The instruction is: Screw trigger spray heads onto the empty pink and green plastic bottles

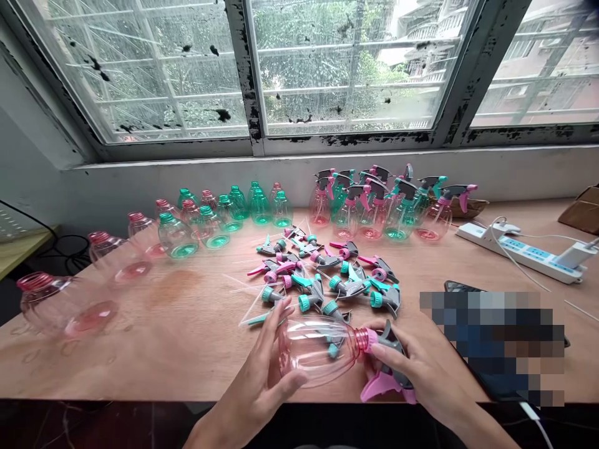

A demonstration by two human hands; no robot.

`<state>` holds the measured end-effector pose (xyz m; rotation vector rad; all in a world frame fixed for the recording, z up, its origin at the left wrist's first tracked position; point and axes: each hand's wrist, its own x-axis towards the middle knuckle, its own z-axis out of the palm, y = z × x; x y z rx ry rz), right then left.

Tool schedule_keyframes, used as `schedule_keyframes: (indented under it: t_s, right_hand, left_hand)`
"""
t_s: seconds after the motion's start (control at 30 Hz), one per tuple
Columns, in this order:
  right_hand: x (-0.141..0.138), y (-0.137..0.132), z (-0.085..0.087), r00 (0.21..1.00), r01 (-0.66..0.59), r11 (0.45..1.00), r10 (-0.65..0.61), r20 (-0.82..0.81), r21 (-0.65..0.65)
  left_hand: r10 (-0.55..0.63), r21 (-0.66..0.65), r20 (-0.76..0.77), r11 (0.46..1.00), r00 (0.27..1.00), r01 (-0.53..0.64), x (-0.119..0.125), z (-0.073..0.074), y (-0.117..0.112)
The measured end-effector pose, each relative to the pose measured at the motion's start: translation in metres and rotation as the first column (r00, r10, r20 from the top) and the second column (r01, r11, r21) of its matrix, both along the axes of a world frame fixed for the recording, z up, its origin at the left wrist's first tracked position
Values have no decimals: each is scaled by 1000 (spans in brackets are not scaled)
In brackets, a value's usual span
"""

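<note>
A clear pink spray bottle (318, 350) lies on its side in the air above the table's front edge, its neck towards the right. My left hand (266, 368) wraps round the base of the bottle. At the neck, my right hand (412, 362) grips the pink-and-grey trigger sprayer head (390, 368), whose pink collar sits at the bottle's threaded mouth. How tightly the collar is seated I cannot tell. Just beyond the bottle lies a heap of loose trigger sprayer heads (322, 274), pink-and-grey and teal-and-grey, with thin clear tubes.
Open pink and green bottles (182, 240) stand in a curve at the left and back. Several bottles with sprayers fitted (372, 209) stand by the wall. On the right are a white power strip (519, 249) with cables and a dark, pixelated device (505, 349).
</note>
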<state>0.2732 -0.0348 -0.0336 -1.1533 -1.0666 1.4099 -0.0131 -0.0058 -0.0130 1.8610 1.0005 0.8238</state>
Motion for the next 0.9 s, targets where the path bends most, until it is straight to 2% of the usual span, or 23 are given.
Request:
schedule_keyframes:
  t_s: [0.13, 0.23, 0.37, 0.47, 0.6, 0.77, 0.9]
  right_hand:
    - [4, -1, -3, 999, 14, 1000, -13, -39, 11]
    - [3, -4, -1, 1000, -6, 999, 6, -7, 44]
    - [-1, -7, 2, 1000, -23, 1000, 23, -19, -10]
    - [-4, -8, 1, 999, -30, 1000, 30, -29, 0]
    - [-5, -7, -1, 999, -11, 1000, 11, -43, -13]
    - [-4, -6, -2, 1000, -4, 1000, 4, -7, -24]
    - [-2, -5, -4, 997, 19, 998, -23, 74, 58]
  left_hand:
    - [-60, 2, -98, 998, 993, 61, -2, 5, 3]
    - [-92, -2, -139, 996, 986, 93, -6, 4, 5]
    - [-101, -64, -97, 993, 990, 96, -10, -1, 6]
    - [-87, -121, -71, 990, 994, 78, -12, -2, 8]
    - [-94, -95, -132, 992, 987, 81, -13, 0, 9]
    - [-86, -65, -49, 994, 995, 83, -13, -2, 9]
    - [-86, -119, 79, 988, 993, 95, -12, -4, 9]
